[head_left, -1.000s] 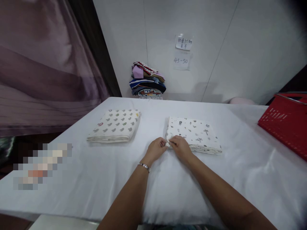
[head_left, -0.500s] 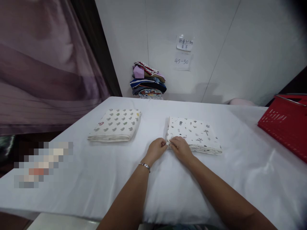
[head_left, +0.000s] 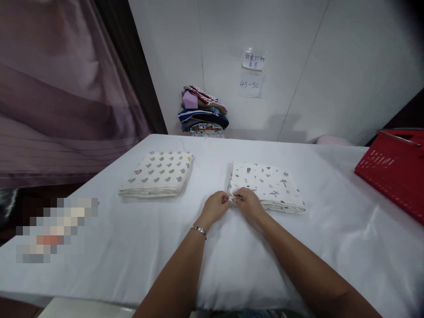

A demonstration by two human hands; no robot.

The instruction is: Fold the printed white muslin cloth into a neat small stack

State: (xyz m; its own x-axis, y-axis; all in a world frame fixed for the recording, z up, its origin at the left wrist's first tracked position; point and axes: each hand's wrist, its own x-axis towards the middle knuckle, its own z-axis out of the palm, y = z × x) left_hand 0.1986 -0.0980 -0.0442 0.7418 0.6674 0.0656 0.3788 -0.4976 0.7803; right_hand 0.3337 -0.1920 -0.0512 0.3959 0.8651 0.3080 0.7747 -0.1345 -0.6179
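Observation:
A folded white cloth (head_left: 268,183) printed with small palm trees and animals lies in front of me. At its near left corner, my left hand (head_left: 215,206) pinches the edge of the layers, a metal bracelet on its wrist. Close beside it, my right hand (head_left: 249,202) is also closed on that corner, thumb and fingers gripping the fabric. Farther left rests a second folded cloth (head_left: 157,173), cream with grey mushroom-like shapes and a few coloured ones; neither hand touches it.
Both cloths lie on a white-covered table (head_left: 159,247). A red perforated basket (head_left: 394,163) with a metal handle stands at the right edge. Behind the table is a pile of folded textiles (head_left: 202,110) against the wall. A pinkish curtain (head_left: 66,88) hangs at left. A blurred patch (head_left: 54,229) covers the left table edge.
My fingers have shifted slightly at the cloth's corner, and a bit of the corner fabric now shows lifted between them. The view has drifted a little; both cloths stay in place.

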